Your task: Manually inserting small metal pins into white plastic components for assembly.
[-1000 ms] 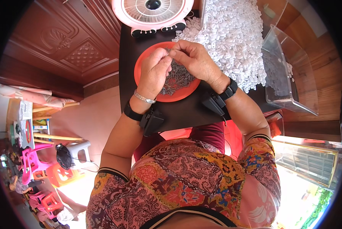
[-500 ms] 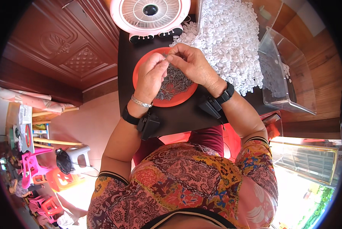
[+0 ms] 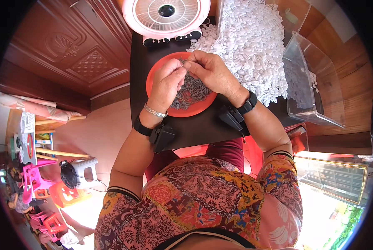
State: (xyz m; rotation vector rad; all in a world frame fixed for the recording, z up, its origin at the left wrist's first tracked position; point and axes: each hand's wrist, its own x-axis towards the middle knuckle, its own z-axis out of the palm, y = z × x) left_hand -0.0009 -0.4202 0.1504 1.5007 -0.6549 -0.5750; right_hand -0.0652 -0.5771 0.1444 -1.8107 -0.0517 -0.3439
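Observation:
My left hand (image 3: 165,85) and my right hand (image 3: 215,74) meet fingertip to fingertip over a round red-orange plate (image 3: 152,81). Thumbs and forefingers are pinched on both hands; whatever lies between them is too small and covered to make out. Many small, thin grey pieces (image 3: 192,92), shaped like screws or pins, lie heaped in the plate. Just beyond my right hand spreads a large pile of small white plastic parts (image 3: 253,50), oval with holes. Each wrist wears a black strap with a box-like device.
A pink and white fan (image 3: 166,25) stands at the back of the dark table (image 3: 195,129). To the right, a clear plastic bin (image 3: 305,112) lies tipped with a few white parts inside. A carved red-brown door (image 3: 78,50) and plastic stools (image 3: 85,171) are to the left.
Both hands stay pinched together over the plate, with only a slight shift of the fingers. The whole view has moved slightly.

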